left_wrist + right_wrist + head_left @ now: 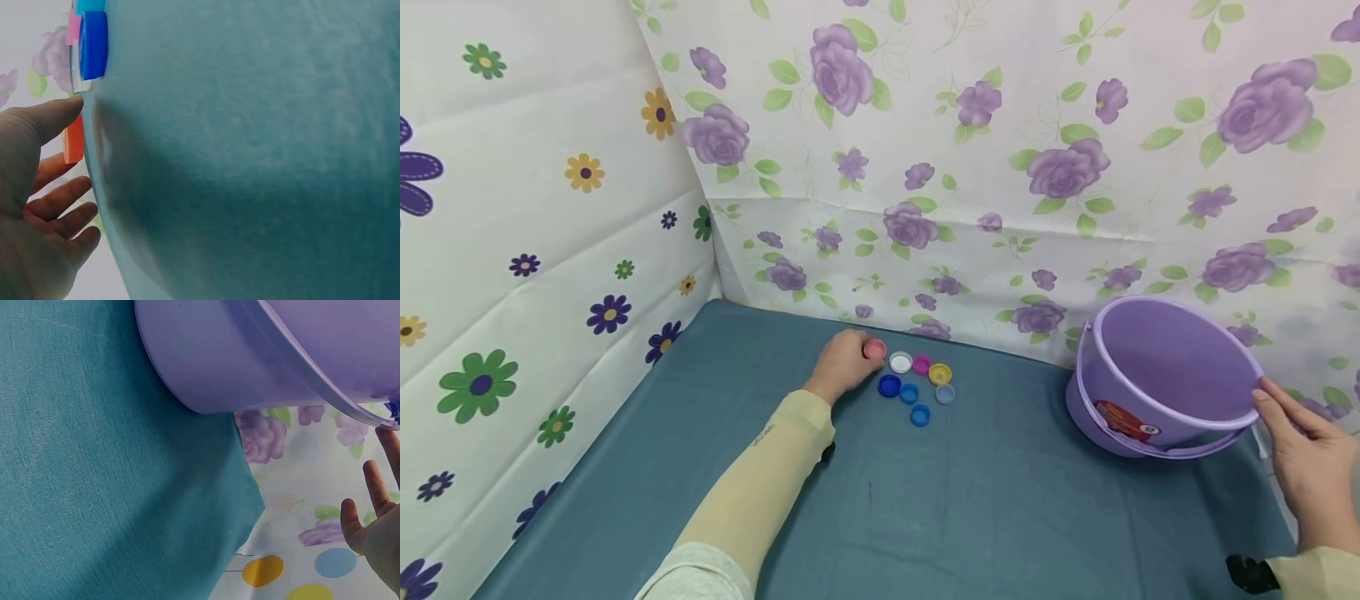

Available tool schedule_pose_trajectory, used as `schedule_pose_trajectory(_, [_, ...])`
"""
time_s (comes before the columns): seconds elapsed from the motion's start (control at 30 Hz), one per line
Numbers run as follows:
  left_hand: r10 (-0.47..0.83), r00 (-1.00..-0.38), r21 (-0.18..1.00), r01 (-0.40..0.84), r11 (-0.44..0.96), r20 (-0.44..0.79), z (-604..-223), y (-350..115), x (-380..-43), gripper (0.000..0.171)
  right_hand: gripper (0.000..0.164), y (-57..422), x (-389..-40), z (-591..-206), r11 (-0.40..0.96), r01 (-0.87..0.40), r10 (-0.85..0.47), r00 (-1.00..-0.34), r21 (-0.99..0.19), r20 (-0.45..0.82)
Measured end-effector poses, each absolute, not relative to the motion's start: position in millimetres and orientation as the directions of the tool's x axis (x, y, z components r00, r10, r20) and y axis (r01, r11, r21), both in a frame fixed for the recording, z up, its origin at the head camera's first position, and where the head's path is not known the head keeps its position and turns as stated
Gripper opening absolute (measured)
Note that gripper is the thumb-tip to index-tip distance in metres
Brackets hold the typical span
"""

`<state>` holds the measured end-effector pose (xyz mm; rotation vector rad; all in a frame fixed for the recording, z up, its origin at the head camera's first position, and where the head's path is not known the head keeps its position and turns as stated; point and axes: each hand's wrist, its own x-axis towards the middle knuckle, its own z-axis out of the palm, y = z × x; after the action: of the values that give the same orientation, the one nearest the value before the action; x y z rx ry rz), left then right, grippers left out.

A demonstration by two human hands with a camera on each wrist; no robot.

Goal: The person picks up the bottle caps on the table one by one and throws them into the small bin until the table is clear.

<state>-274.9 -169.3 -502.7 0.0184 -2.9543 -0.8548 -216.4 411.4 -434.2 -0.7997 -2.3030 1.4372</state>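
Note:
My left hand (844,363) pinches a coral-red bottle cap (875,349) between thumb and index finger, low over the tabletop. In the left wrist view this cap (74,140) stands on edge between them, the other fingers spread apart. Right beside it lie a white cap (900,362), a dark blue cap (890,385), a magenta cap (921,364) and a yellow cap (940,374). Several lighter blue caps (909,393) are close by. At the right, my right hand (1307,454) grips the rim of a purple bucket (1084,404), which leans with its mouth toward me.
The bucket's purple handle (1183,453) hangs down along its front. A blue-green cloth (985,500) covers the table. Flower-printed sheets (910,150) stand along the back and the left side (550,250). Behind the bucket, the table's edge meets the back sheet.

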Motion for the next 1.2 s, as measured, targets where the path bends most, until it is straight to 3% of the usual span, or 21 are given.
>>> schedule_pose_trajectory(0.47, [-0.028,-0.988,0.638,0.075,0.766,0.150,-478.9,-152.2,-267.9,0.038,0.040,412.2,-215.4,-434.0,0.327,0.274,0.597,-0.802,-0.905,-0.027])
schedule_pose_trajectory(0.67, [-0.013,-0.986,0.649,0.101,0.754,0.168,-467.9,-144.6,-267.2,0.045,0.040,412.8,-215.7,-433.9,0.328,0.255,0.590,-0.807,-0.909,-0.013])
schedule_pose_trajectory(1.2, [0.032,-0.961,0.680,0.218,0.700,0.275,-444.8,-111.6,-263.8,0.044,0.040,413.9,-216.3,-434.7,0.321,0.240,0.591,-0.807,-0.916,-0.004])
